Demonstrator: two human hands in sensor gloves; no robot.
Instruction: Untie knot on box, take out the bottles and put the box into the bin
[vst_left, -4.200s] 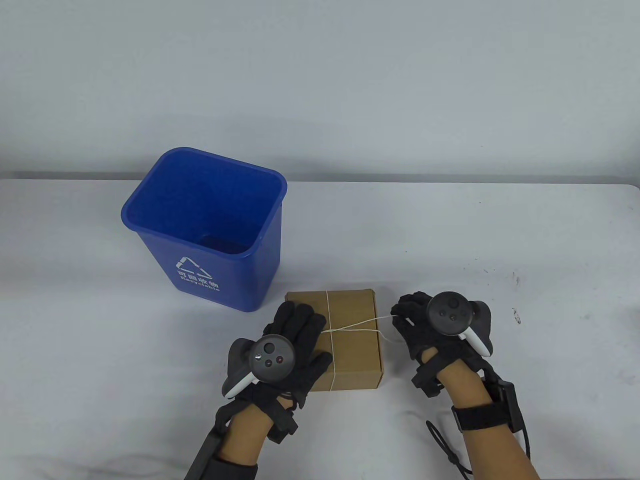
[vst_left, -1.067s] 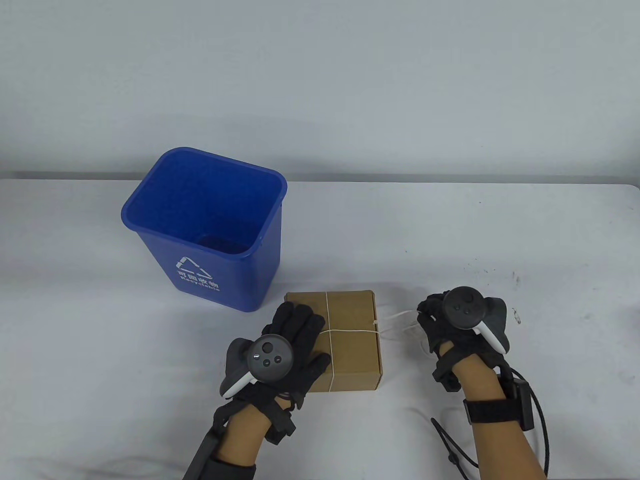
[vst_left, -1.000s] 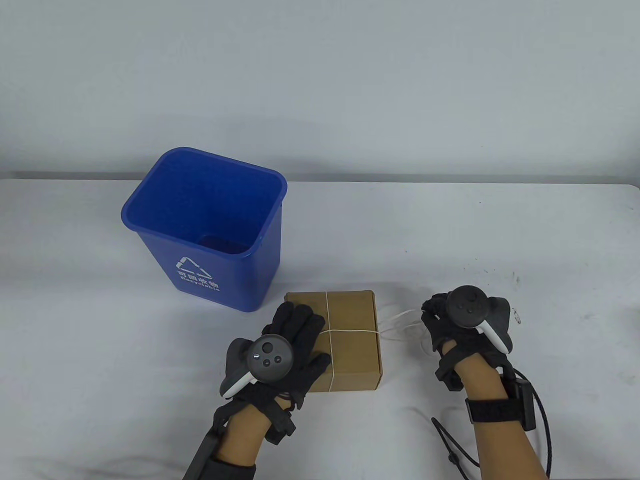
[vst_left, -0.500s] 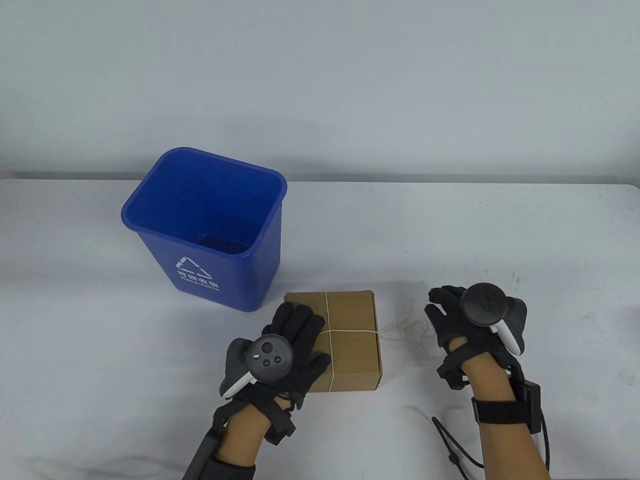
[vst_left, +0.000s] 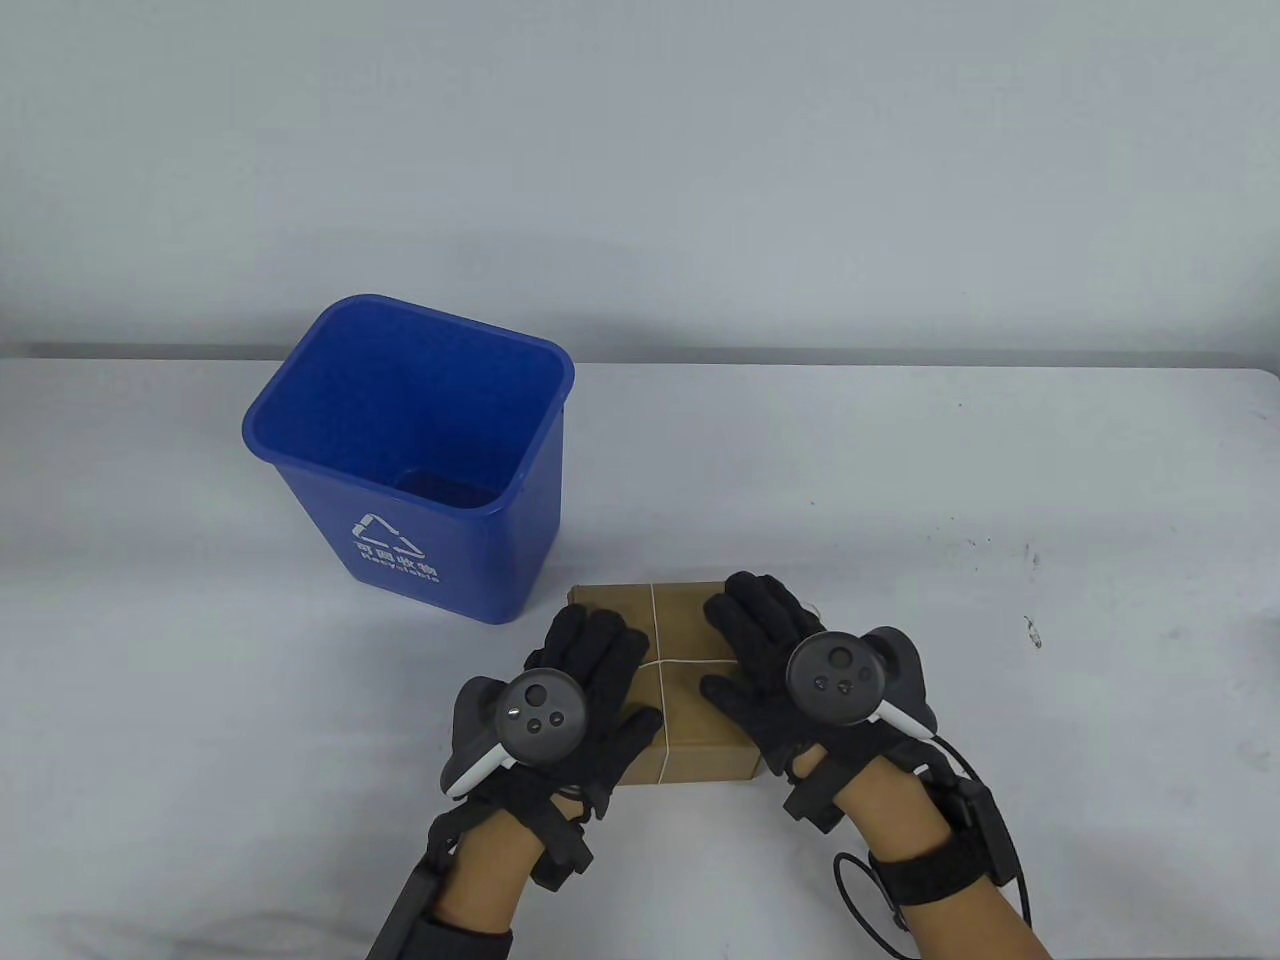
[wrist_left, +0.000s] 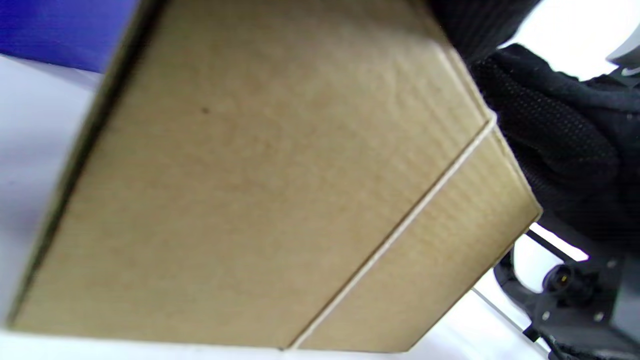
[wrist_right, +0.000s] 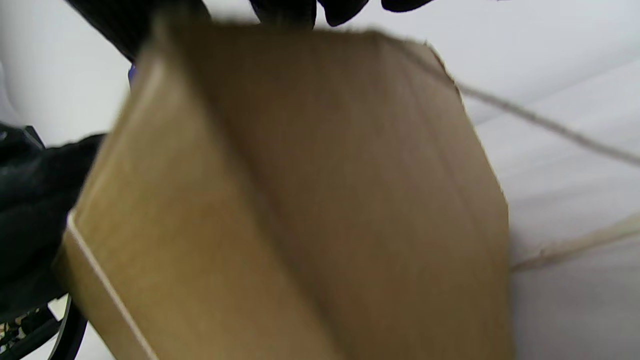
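Observation:
A brown cardboard box lies on the table, just in front of the blue bin. White string is tied crosswise round the box. My left hand lies flat on the left part of the lid. My right hand lies on the right part with its fingers spread and straight, holding nothing. The left wrist view shows the box's side with the string running down it. In the right wrist view the box fills the frame, and a loose string end lies on the table beside it. No bottles are visible.
The bin stands open at the back left with a white recycling mark on its front. The white table stretches to the right and behind. Black cables hang from my right wrist near the front edge.
My right hand has let go of the string end it had pulled to the right and has moved left onto the box lid. The left hand and the box have stayed put.

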